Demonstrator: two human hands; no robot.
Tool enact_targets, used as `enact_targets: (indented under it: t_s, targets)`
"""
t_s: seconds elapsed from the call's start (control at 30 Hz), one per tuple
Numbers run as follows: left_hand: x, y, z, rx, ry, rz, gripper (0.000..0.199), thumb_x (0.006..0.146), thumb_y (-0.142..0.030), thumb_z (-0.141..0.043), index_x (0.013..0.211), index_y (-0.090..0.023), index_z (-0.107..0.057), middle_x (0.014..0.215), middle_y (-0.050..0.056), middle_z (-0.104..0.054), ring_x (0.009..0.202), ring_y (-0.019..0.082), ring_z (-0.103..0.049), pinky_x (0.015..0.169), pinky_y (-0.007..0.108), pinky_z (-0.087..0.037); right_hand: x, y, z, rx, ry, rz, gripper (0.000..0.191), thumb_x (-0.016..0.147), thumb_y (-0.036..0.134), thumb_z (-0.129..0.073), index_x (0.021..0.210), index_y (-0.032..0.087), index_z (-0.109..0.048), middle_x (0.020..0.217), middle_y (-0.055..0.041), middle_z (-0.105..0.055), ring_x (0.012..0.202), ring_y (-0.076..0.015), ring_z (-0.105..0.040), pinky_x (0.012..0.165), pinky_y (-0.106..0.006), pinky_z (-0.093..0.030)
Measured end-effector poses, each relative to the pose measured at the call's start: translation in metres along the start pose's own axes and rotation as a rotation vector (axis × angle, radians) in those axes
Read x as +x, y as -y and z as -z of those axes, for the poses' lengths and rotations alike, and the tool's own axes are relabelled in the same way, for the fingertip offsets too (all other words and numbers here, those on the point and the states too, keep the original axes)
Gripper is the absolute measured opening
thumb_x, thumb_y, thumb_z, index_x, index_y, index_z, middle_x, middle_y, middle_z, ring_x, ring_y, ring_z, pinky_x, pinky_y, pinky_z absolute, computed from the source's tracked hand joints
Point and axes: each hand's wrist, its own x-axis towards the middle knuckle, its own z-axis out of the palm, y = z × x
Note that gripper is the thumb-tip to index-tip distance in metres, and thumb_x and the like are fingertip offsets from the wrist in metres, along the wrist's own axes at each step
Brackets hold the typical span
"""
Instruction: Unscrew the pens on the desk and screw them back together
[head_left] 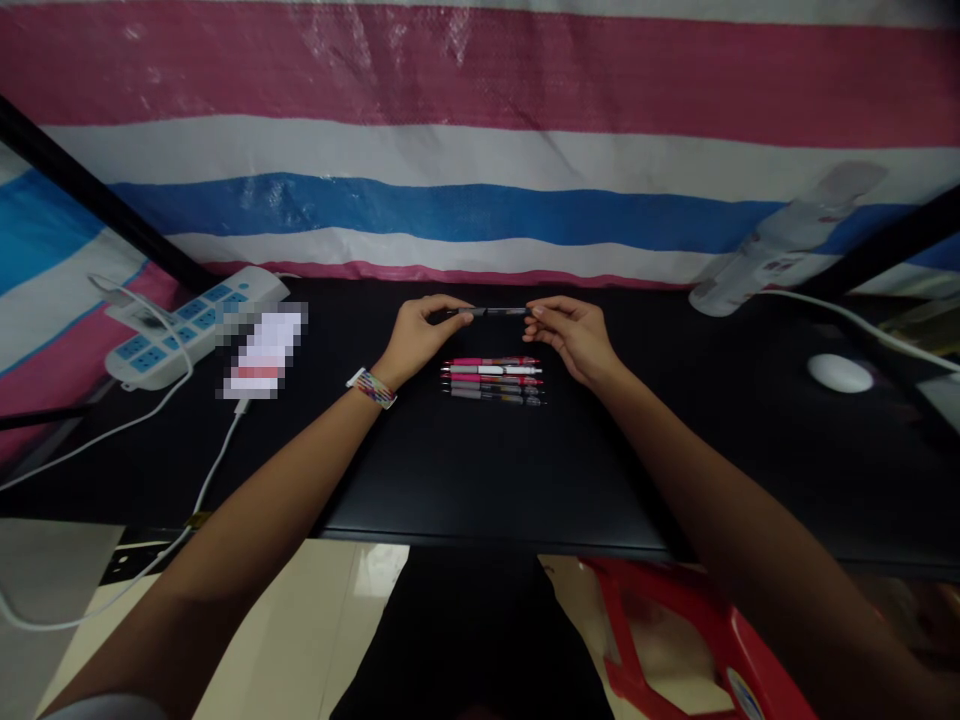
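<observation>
A dark pen [499,311] is held level above the black table, pinched at both ends. My left hand [422,335], with a colourful band at the wrist, grips its left end between thumb and fingers. The right end is in the fingers of my right hand [574,335]. Just below, toward me, several pens lie side by side: a pink and red pen [491,361], a white pen [495,370], another red one [491,379] and dark grey ones [495,397].
On the left of the black table [480,490] are a white power strip [199,325] and a blurred phone [264,352] with a cable. A clear bottle [780,245] and white mouse [840,373] stand right. Below is a red stool [757,660].
</observation>
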Motion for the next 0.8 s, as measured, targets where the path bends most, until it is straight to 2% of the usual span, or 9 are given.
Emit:
enact_targets:
  t_s: [0.07,0.2,0.33,0.5,0.57,0.7,0.8]
  targets:
    - [-0.001,-0.002,0.0,0.04,-0.001,-0.028,0.009,0.092,-0.032,-0.088,0.099,-0.027,-0.091,0.107,0.006,-0.09,0.104,0.026,-0.081,0.104,0.045,-0.059,0.0,0.0,0.0,-0.001,-0.007,-0.009,0.033,0.077,0.042,-0.103,0.093,0.02,-0.086,0.081,-0.0044,-0.078,0.074,-0.0177,-0.074,0.077,-0.039,-0.072]
    - [-0.001,-0.005,0.0,0.052,-0.006,-0.032,0.011,0.092,-0.032,-0.088,0.102,-0.027,-0.091,0.108,0.006,-0.09,0.105,0.027,-0.081,0.104,0.046,-0.061,-0.001,0.003,-0.002,0.017,-0.02,-0.023,0.026,0.079,0.037,-0.1,0.091,0.019,-0.085,0.08,-0.0047,-0.077,0.074,-0.0172,-0.072,0.076,-0.036,-0.07]
    - [-0.001,-0.002,-0.001,-0.038,-0.018,-0.006,0.017,0.092,-0.034,-0.089,0.106,-0.024,-0.091,0.111,0.008,-0.09,0.105,0.026,-0.083,0.101,0.044,-0.063,-0.004,0.012,-0.007,0.124,0.016,-0.102,0.017,0.09,0.034,-0.085,0.101,0.02,-0.084,0.084,-0.0046,-0.078,0.077,-0.0172,-0.072,0.078,-0.034,-0.069]
    - [0.0,0.0,-0.001,-0.063,-0.02,0.009,0.019,0.092,-0.035,-0.09,0.108,-0.024,-0.091,0.113,0.008,-0.09,0.105,0.025,-0.083,0.099,0.042,-0.064,-0.007,0.021,-0.011,0.322,0.078,-0.281,0.032,0.098,0.034,-0.063,0.118,0.018,-0.083,0.1,-0.0093,-0.084,0.081,-0.0179,-0.074,0.077,-0.03,-0.069]
    - [-0.001,0.0,-0.001,-0.074,-0.023,0.012,0.019,0.091,-0.034,-0.09,0.108,-0.024,-0.091,0.112,0.008,-0.09,0.102,0.025,-0.083,0.097,0.041,-0.064,-0.006,0.019,-0.01,0.341,0.074,-0.288,0.032,0.097,0.031,-0.061,0.118,0.019,-0.081,0.101,-0.0087,-0.084,0.083,-0.0182,-0.075,0.078,-0.029,-0.069]
    - [-0.002,-0.004,-0.002,-0.073,-0.013,-0.002,0.018,0.09,-0.034,-0.091,0.106,-0.025,-0.092,0.109,0.008,-0.09,0.1,0.024,-0.081,0.095,0.041,-0.063,-0.003,0.012,-0.006,0.311,0.032,-0.263,0.022,0.092,0.024,-0.066,0.11,0.022,-0.079,0.089,-0.0049,-0.079,0.082,-0.0173,-0.074,0.085,-0.03,-0.068]
    - [-0.002,-0.006,-0.003,-0.075,0.004,0.005,0.019,0.089,-0.036,-0.092,0.105,-0.025,-0.092,0.109,0.008,-0.09,0.1,0.025,-0.081,0.096,0.041,-0.063,-0.002,0.009,-0.004,0.28,0.013,-0.24,0.021,0.09,0.025,-0.068,0.109,0.023,-0.079,0.087,-0.005,-0.078,0.083,-0.0184,-0.075,0.087,-0.033,-0.069]
